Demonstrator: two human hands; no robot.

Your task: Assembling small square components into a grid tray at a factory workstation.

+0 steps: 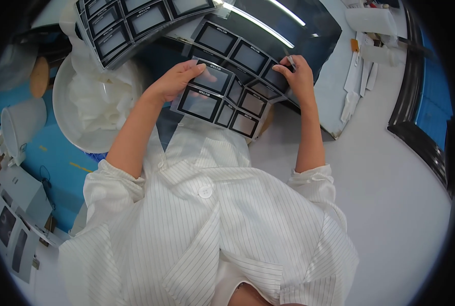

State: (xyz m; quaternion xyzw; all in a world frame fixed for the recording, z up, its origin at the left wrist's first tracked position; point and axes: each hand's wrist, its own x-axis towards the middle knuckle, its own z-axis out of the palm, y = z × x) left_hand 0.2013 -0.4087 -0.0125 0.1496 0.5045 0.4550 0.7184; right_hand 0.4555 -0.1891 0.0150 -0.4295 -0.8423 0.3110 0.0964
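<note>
My left hand (175,81) is closed on the left edge of a clear film sheet (201,103) printed with several black rectangular frames. The sheet bends and hangs over the front edge of the worktop, above my lap. At the sheet's right side, my right hand (300,76) is closed around a slim pointed tool (289,56), too small to name surely. Its thumb lies by the sheet's edge; whether it touches the film I cannot tell. A stack of similar framed sheets (146,23) lies at the upper left.
A dark glossy board (319,38) on the worktop reflects the ceiling lights. To the left stands a white bin (64,115) with crumpled whitish film (97,104) inside. Long white strips (354,71) and a white roll (371,21) lie at the far right. A white bucket (26,122) sits further left.
</note>
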